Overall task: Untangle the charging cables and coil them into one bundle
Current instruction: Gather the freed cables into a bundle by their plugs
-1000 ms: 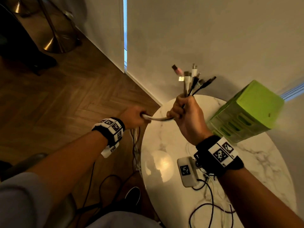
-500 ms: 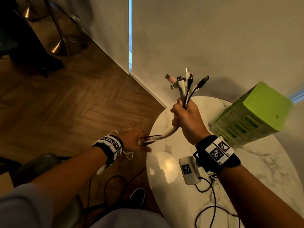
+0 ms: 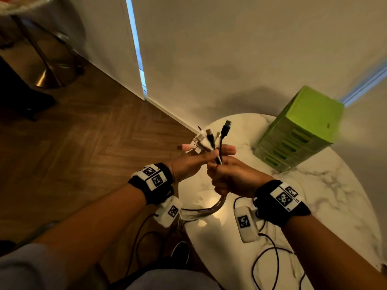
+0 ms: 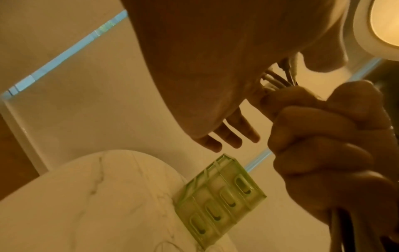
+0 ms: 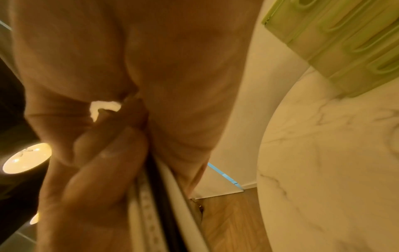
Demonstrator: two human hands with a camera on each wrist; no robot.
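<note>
Several charging cables are gathered into one bundle (image 3: 209, 143), white, black and pink connectors fanning out upward. My right hand (image 3: 228, 176) grips the bundle in a fist above the table's left edge. The loose lengths (image 3: 217, 206) hang from that fist and trail left off the table. My left hand (image 3: 217, 154) sits right above it, thumb laid over the cables and fingers stretched behind them, pinching the strands under the connectors. In the left wrist view the cables (image 4: 274, 80) run between my left thumb and palm into the right fist (image 4: 323, 136). The right wrist view shows white and black cables (image 5: 164, 204) leaving my curled fingers (image 5: 108, 153).
A round white marble table (image 3: 314, 206) stands against the wall. A green drawer box (image 3: 303, 130) stands at its back. Black sensor wires (image 3: 266, 258) lie on its near part. Wood floor lies to the left, with a metal stool base (image 3: 48, 76) farther off.
My left hand has come up from low on the left, where it pulled the cable tails, to the connector ends. The right hand has lowered with the bundle.
</note>
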